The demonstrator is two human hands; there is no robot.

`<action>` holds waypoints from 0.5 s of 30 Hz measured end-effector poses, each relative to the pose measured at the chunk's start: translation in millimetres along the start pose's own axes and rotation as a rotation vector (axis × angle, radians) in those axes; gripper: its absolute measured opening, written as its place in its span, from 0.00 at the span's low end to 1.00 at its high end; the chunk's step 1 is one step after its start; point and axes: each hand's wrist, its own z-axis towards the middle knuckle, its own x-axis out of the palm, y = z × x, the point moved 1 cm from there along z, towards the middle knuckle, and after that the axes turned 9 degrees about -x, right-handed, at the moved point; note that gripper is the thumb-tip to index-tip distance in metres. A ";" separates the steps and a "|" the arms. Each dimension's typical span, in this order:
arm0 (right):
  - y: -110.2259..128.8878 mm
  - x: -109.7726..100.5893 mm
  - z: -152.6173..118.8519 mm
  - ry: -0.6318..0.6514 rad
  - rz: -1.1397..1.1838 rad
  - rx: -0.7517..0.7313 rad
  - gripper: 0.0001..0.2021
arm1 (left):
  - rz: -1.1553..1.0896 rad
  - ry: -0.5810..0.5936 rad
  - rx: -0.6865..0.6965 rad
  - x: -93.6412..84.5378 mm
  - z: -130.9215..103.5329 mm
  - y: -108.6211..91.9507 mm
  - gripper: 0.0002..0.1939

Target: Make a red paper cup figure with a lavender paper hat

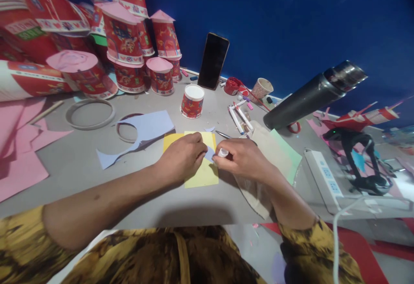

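Observation:
My left hand (186, 157) pinches the left edge of a small blue-purple paper piece (209, 154) above a yellow sheet (201, 179). On the other side, my right hand (241, 157) touches that piece with its fingertips and has its fingers wrapped round a small white-ended tube (223, 152). Most of the tube is hidden in the hand. A larger blue-purple sheet with a curved cut-out (155, 126) lies to the left. Just beyond my hands stands a short red patterned cup with a white top (192, 101).
Red cups with pink paper tops (124, 38) are stacked at the back left. A black phone (213, 61) leans on the blue wall. Right of it are markers (241, 118), a dark cylinder (300, 98) and a power strip (323, 178). Pink paper (26, 172) lies far left.

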 end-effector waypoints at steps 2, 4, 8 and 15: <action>-2.9 -10.5 -3.3 -0.073 0.103 0.097 0.05 | -0.007 -0.012 0.005 0.5 -0.6 0.1 0.14; -8.0 -17.2 -5.6 -0.253 0.204 0.207 0.05 | -0.025 -0.014 0.000 0.0 -1.4 0.2 0.15; -24.8 -13.2 -4.9 -0.447 0.379 0.364 0.12 | -0.153 -0.042 -0.075 -4.6 -2.8 1.1 0.20; -60.1 4.9 4.5 -0.511 0.362 0.404 0.14 | -0.254 -0.173 -0.091 -11.4 0.3 7.2 0.20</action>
